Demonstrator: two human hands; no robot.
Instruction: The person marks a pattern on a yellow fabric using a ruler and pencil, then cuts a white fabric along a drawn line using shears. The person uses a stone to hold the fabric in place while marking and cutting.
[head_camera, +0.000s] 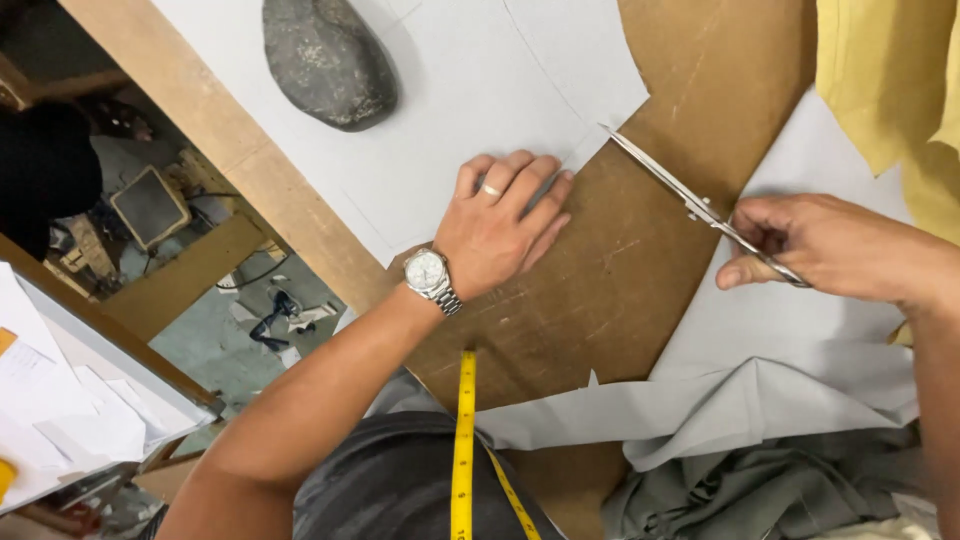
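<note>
While my left hand (497, 226) lies flat, fingers spread, on the grey cloth (470, 100), my right hand (812, 247) grips the scissors (690, 200), blades slightly apart, pointing up-left at the cloth's corner.

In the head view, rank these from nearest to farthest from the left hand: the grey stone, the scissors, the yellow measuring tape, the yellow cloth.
From the left hand:
1. Scissors, to its right; the blade tips nearly reach its fingertips.
2. Yellow measuring tape, below, near the body.
3. Grey stone, up and left, on the paper.
4. Yellow cloth, far upper right.
Tape and stone are fairly close.
</note>
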